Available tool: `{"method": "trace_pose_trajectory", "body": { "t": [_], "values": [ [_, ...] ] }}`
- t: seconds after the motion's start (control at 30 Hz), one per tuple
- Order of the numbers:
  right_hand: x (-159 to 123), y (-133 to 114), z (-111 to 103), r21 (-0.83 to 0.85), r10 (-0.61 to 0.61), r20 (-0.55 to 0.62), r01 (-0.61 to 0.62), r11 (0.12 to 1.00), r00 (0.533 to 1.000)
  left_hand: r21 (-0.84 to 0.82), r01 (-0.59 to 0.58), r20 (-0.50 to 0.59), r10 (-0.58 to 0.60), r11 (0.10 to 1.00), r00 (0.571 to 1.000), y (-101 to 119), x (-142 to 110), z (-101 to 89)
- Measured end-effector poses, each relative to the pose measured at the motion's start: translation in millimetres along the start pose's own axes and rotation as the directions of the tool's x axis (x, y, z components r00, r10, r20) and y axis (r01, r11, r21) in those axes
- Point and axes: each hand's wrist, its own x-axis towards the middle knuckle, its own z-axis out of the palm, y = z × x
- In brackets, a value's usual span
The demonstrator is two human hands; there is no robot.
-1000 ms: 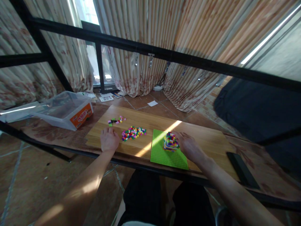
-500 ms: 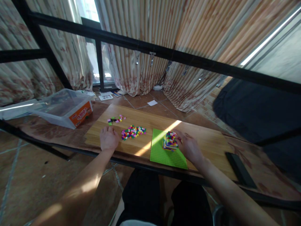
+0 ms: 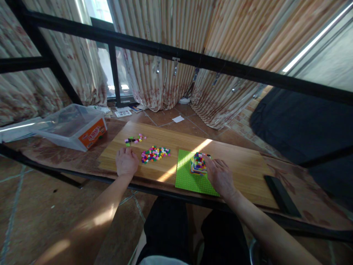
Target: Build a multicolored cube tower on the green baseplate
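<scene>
Counter (image 3: 317, 206) bearing a wooden board (image 3: 245, 165), apparently for firmness; green baseplate (image 3: 190, 184) on it. Right hand (image 3: 220, 177) touches the brick stack (image 3: 198, 167) there, perhaps steadying it, grip hidden! Left hand (image 3: 127, 162), curled, contents unseen, rests beside loose bricks (image 3: 156, 154), handily near.

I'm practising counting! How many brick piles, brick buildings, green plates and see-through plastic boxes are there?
Loose brick piles: 2 (a bigger pile and a smaller pile)
Brick building: 1
Green plate: 1
See-through plastic box: 1
Total: 5

The single bricks are too small to count for sure.
</scene>
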Motion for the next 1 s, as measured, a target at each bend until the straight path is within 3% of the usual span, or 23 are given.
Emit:
{"method": "trace_pose_trajectory", "body": {
  "t": [0.3,0.4,0.5,0.6,0.7,0.9,1.0],
  "values": [
    [2.7,4.3,0.7,0.037,-0.012,-0.042,0.013,0.999,0.999,0.014,-0.007,-0.009,0.008,1.000,1.000,0.4,0.2,-0.9],
    [0.7,1.3,-6.1,0.140,0.115,-0.207,-0.087,0.986,0.972,0.029,-0.013,-0.010,0.014,1.000,1.000,0.9,0.3,-1.2],
    [-8.1,-24.5,-14.5,0.299,0.224,-0.339,-0.121,0.946,0.914,0.032,-0.014,-0.011,0.014,0.999,1.000,1.1,0.5,-0.7],
    [-21.4,-67.6,-15.0,0.481,0.114,-0.238,0.016,0.876,0.965,0.029,0.004,-0.007,-0.004,1.000,1.000,1.1,0.6,-0.4],
    [-30.7,-107.7,-5.1,0.608,0.052,-0.111,0.027,0.794,0.992,0.024,0.008,0.003,-0.009,1.000,1.000,1.2,0.5,-1.1],
    [-12.9,-140.2,21.9,0.723,0.172,0.116,-0.202,0.661,0.978,-0.009,0.020,0.023,-0.020,1.000,1.000,3.0,-1.0,-3.9],
    [9.4,-145.8,34.2,0.698,0.213,0.179,-0.277,0.660,0.960,-0.024,0.034,0.036,-0.033,0.999,0.999,4.1,-1.9,-4.9]
  ]
}}
